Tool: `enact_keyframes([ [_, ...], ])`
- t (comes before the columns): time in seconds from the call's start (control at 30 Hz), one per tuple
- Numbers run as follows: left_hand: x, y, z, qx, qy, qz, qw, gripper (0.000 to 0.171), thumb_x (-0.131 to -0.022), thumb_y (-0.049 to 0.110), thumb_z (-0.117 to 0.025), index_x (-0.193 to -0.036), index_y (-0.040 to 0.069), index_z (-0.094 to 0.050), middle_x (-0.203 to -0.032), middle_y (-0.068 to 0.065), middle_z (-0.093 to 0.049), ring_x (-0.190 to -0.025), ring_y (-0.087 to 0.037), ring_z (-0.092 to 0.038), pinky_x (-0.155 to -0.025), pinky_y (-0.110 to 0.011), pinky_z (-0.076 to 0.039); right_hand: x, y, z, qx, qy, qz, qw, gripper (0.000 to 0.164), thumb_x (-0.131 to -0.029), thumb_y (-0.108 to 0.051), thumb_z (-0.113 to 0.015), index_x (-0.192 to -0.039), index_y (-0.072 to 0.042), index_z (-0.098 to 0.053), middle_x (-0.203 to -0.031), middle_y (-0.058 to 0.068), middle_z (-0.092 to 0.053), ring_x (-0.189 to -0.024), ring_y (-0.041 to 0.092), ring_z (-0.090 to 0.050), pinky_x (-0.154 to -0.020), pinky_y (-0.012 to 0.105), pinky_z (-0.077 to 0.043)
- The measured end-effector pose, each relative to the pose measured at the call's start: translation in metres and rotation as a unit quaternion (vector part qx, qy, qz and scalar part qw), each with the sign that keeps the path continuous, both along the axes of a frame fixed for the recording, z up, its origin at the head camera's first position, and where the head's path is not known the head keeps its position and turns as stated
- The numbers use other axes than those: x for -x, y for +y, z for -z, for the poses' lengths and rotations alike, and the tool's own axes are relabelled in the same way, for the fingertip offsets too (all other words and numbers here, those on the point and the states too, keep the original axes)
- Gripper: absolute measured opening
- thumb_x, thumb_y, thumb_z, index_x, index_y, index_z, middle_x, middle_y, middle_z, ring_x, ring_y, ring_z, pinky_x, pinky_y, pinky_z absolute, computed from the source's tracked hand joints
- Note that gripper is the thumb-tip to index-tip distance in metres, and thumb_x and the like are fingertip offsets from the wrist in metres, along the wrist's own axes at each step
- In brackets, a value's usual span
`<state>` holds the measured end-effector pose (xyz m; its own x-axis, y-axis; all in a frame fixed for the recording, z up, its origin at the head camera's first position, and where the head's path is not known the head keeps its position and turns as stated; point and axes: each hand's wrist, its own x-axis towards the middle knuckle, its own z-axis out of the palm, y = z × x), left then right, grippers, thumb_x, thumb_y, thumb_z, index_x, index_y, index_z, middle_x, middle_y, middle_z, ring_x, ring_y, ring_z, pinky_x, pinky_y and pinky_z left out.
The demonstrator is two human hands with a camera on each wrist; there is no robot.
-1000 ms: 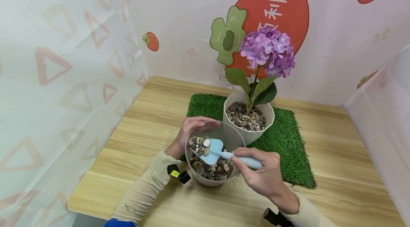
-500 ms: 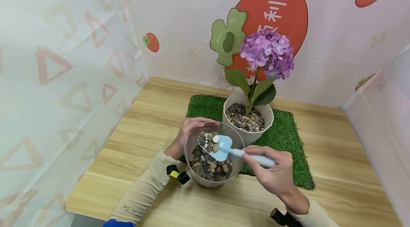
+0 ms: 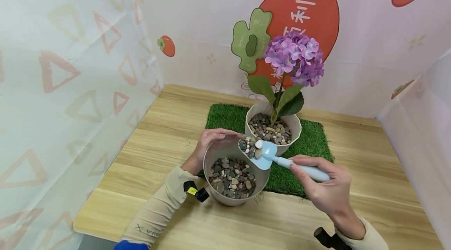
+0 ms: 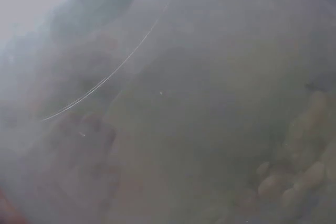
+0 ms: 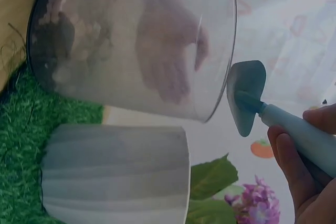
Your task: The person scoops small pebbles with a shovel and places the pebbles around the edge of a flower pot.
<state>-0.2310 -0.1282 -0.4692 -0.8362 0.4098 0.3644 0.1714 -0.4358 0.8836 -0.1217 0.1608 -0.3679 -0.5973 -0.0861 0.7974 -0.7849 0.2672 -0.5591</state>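
Observation:
My right hand [image 3: 327,185] grips the handle of a small light-blue garden trowel [image 3: 268,156]. Pebbles [image 3: 250,147] are heaped on its blade, which is over the back right rim of a clear round container [image 3: 221,149]. More pebbles [image 3: 232,178] cover the container's bottom. In the right wrist view the trowel's blade [image 5: 245,95] is beside the container's rim. My left hand [image 3: 208,144] lies against the container's left and back outer wall with fingers extended; it shows blurred through the wall [image 5: 121,93]. The left wrist view is hazy, with pebbles [image 4: 294,182] at lower right.
Behind the container, a white pot [image 3: 283,149] holds pebbles and an upright purple hydrangea [image 3: 294,58]. The pot stands on a green artificial-grass mat [image 3: 225,116]. A wooden table [image 3: 155,152] lies beneath, with printed cloth walls [image 3: 197,30] at its back and sides.
My right hand has moved the pebble-laden trowel rightward and a little back, from above the middle of the container to its back right rim. My left hand has stayed in place.

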Motion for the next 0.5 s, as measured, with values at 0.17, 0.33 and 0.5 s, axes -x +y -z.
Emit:
enact_keyframes([
  [0.17,0.003,0.0,0.006,-0.004,-0.003,0.014,0.9999,0.039,-0.099,0.012,-0.034,-0.121,-0.004,-0.063,-0.121,-0.017,-0.068,-0.119,-0.036,-0.062,-0.109,-0.046,-0.045,-0.003,0.009,-0.01,0.008,0.006,0.029,1.0,0.023,-0.058,0.02,-0.074,-0.079,0.01,-0.073,-0.081,0.008,-0.077,-0.058,-0.001,-0.066,-0.043,0.009,-0.041],
  [0.33,0.001,0.0,0.001,-0.004,0.017,0.01,0.9998,0.04,-0.098,0.014,-0.037,-0.12,-0.009,-0.061,-0.119,-0.018,-0.069,-0.116,-0.034,-0.064,-0.108,-0.044,-0.046,0.003,0.028,-0.006,0.014,0.018,0.055,0.998,0.021,-0.058,0.019,-0.075,-0.077,0.011,-0.073,-0.077,0.005,-0.077,-0.044,-0.004,-0.054,-0.036,0.011,-0.031],
  [0.5,-0.003,0.0,-0.007,-0.009,0.008,0.009,0.9999,0.039,-0.098,0.012,-0.037,-0.119,-0.014,-0.059,-0.119,-0.02,-0.069,-0.115,-0.032,-0.065,-0.108,-0.043,-0.046,0.008,0.048,0.003,0.006,0.007,0.075,0.997,0.022,-0.059,0.018,-0.077,-0.079,0.01,-0.073,-0.075,0.004,-0.076,-0.046,-0.002,-0.058,-0.036,0.01,-0.036],
])
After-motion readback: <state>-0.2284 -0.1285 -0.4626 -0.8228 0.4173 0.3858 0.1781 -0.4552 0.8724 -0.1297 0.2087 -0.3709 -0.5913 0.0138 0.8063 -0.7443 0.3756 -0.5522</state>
